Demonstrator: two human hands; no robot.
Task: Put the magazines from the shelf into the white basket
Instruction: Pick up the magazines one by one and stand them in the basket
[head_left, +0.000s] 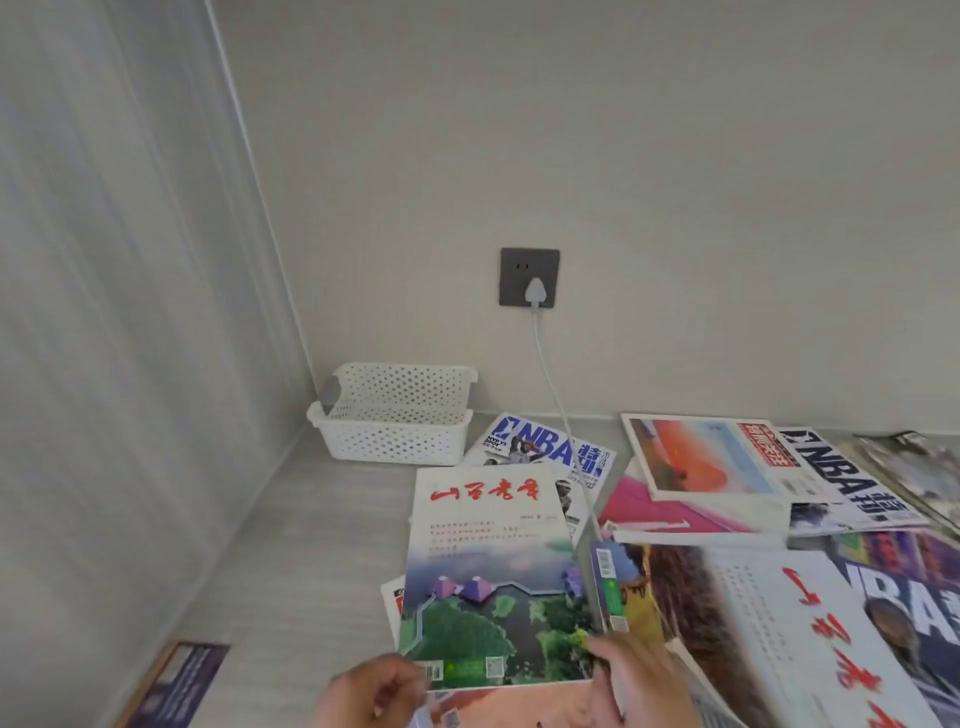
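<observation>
A white perforated basket stands empty in the back left corner of the shelf. In front of me lies a magazine with red characters on top and a green landscape below. My left hand pinches its lower left corner. My right hand holds its lower right corner, fingers curled at the edge. Behind it lies an NBA magazine. Several more magazines are spread over the right side of the shelf.
A grey wall socket holds a white plug, and its cable runs down across the magazines. The shelf's side wall rises at the left. A dark booklet lies at the front left.
</observation>
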